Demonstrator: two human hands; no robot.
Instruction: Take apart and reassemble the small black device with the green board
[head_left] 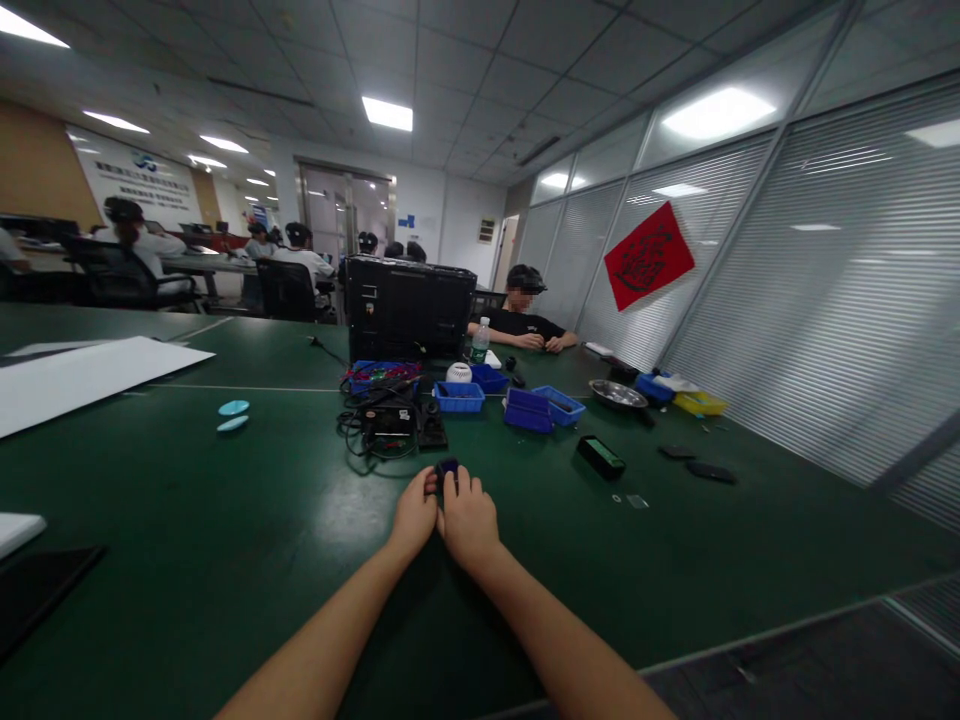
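Both my hands meet over the green table (300,560). Between them is a small black box-like object (448,466) with a dark blue-purple face; its exact kind is not clear. My left hand (415,512) has its fingers curled against the object's left side. From the right, my right hand (470,515) grips it with bent fingers that cover its front and much of its lower part. Just beyond the hands sits a black device with cables (390,425), close to a small dark stand (433,430).
Blue bins (459,398), a white ball-like item (459,373) and a bottle (480,342) stand before a large black panel (409,305). To the right are a black-green box (600,457) and a metal bowl (617,394). A person (525,315) sits across the table.
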